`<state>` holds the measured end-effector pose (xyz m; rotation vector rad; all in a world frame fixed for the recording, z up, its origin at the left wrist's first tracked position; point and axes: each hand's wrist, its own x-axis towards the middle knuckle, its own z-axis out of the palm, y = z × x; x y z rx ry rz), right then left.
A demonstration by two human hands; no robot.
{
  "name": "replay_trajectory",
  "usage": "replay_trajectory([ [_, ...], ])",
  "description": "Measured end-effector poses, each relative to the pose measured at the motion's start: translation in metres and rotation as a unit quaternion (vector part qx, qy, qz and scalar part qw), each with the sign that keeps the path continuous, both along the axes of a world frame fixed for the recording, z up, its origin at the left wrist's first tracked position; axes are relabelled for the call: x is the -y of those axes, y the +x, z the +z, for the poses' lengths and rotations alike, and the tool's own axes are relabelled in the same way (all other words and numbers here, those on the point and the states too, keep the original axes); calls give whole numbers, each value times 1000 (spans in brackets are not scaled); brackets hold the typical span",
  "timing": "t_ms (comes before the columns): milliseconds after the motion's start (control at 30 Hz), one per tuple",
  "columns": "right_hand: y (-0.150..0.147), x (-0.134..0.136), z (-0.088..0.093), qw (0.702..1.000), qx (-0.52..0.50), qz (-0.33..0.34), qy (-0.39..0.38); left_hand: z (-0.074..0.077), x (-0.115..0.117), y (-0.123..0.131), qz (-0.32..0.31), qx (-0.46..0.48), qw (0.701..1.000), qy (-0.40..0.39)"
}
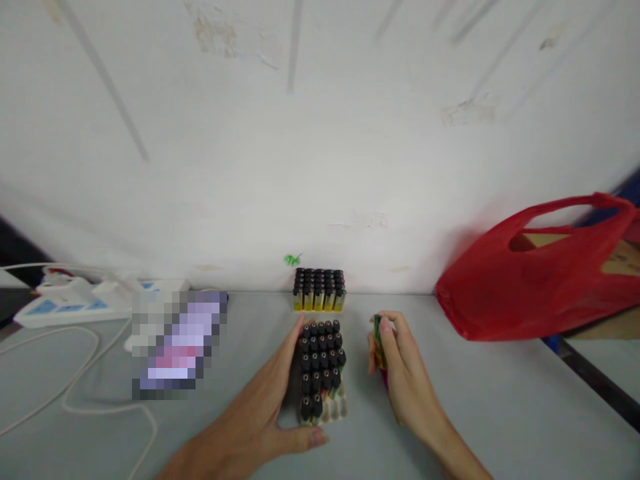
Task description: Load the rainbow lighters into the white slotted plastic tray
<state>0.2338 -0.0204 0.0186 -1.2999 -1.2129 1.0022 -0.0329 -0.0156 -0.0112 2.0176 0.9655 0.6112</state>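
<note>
A white tray [336, 411] holds rows of lighters [323, 360], black tops upward; its front right pockets show bare. My left hand [267, 407] wraps the tray's left side, fingers toward the back left corner and thumb along the front edge. To the right, apart from the tray, my right hand [400, 367] is closed around a few lighters [381, 350]; green, yellow and pink parts show, the rest hidden by fingers and palm. Behind the tray, near the wall, stands a tight block of yellow-bodied lighters [319, 291] with black tops.
A red plastic bag [530, 280] with cardboard inside stands at the right. On the left lie a phone-like object [185, 340], blurred out, a white power strip [80, 303] and loose white cables [95, 347]. The white wall [320, 167] bounds the grey table [240, 353] at the back.
</note>
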Motion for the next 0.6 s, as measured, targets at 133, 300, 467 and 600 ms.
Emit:
replay_trajectory([
  [133, -1, -3, 1, 977, -173, 58, -111, -1, -1, 5, 13, -8, 1000, 22],
  [300, 0, -6, 3, 937, -270, 130, -180, -4, -5, 12, 26, -21, 998, 49],
  [467, -4, -2, 6, 906, -331, 155, -212, -5, -5, 12, 29, -15, 998, 48],
  [600, -8, 4, 4, 910, -314, 129, -240, -6, -5, 11, 35, -17, 998, 40],
])
